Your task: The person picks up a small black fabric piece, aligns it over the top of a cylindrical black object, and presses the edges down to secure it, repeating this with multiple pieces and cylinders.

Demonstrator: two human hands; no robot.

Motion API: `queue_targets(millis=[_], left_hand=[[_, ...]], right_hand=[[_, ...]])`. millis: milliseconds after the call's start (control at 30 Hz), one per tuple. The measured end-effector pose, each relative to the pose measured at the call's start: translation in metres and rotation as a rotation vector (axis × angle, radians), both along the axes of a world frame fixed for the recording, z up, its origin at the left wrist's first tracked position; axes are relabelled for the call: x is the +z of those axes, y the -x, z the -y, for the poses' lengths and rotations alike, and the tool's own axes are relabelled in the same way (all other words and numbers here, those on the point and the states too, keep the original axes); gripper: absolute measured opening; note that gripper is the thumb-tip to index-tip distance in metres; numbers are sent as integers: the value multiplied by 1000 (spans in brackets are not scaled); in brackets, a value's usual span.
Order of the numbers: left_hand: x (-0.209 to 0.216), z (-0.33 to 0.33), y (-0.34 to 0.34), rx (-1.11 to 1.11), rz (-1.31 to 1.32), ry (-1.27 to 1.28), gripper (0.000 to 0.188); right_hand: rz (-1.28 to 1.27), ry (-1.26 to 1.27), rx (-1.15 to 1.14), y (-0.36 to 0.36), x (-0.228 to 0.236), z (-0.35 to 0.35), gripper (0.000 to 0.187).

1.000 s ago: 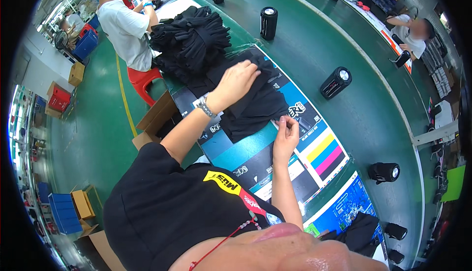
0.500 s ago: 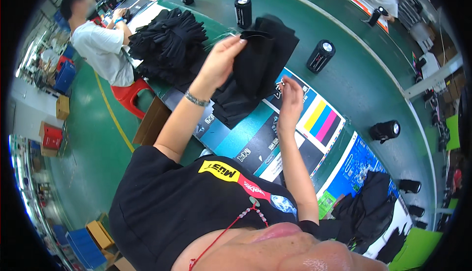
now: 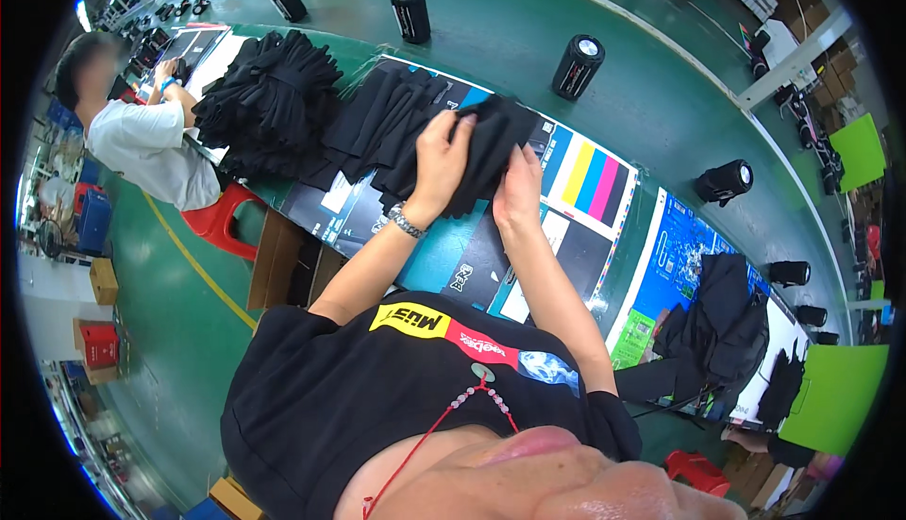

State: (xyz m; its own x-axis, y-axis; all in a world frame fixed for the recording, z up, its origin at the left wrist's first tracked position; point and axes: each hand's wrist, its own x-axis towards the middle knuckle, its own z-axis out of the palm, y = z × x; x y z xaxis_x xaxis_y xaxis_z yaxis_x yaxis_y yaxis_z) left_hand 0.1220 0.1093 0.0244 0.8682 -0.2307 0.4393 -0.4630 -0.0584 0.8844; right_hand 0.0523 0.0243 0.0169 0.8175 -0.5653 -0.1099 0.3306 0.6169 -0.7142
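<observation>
A flat black cloth piece [image 3: 493, 135] lies between my two hands on top of a spread of similar ones. My left hand [image 3: 440, 166] grips its left side, with the fingers bent over the fabric. At the right edge of the cloth, my right hand [image 3: 518, 188] holds on with its fingers close together. To the left, several black cloth pieces [image 3: 382, 114] overlap in a fanned row. Beyond them rises a large heaped bundle of black cloth [image 3: 269, 95].
Printed sheets [image 3: 585, 185] cover the table under my hands. Black cylindrical speakers [image 3: 578, 67] stand spaced along the green surface beyond. At the right lies a black cloth heap [image 3: 722, 322]. A person [image 3: 151, 147] sits at the left on a red stool [image 3: 222, 223], beside a cardboard box [image 3: 283, 260].
The cloth piece that my left hand held up has come down onto the others. My right hand, free before, has moved in to its right edge. The whole view has shifted.
</observation>
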Motion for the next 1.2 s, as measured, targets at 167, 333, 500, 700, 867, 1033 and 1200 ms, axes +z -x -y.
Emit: queue_targets(millis=[167,333,500,700,867,1033,1200], left_hand=[[10,0,-10,80,315,-118,8],[7,-5,-10,113,398,-225,16],[-2,-6,-14,-38,144,-131,21],[21,-14,-6,-461,-673,460,22],[16,-26,-15,-610,-763,579,24],[25,-19,-8,-785,-701,441,22],[65,13,17,-790,-273,15,15]], right_hand=[[25,-36,166,4,23,4,27],[-100,-31,242,7,19,-2,34],[-87,-44,155,20,27,9,33],[-42,-95,54,35,19,41,26],[0,-235,151,50,11,67,25],[60,3,154,63,14,76,27],[218,33,214,71,57,86,29]])
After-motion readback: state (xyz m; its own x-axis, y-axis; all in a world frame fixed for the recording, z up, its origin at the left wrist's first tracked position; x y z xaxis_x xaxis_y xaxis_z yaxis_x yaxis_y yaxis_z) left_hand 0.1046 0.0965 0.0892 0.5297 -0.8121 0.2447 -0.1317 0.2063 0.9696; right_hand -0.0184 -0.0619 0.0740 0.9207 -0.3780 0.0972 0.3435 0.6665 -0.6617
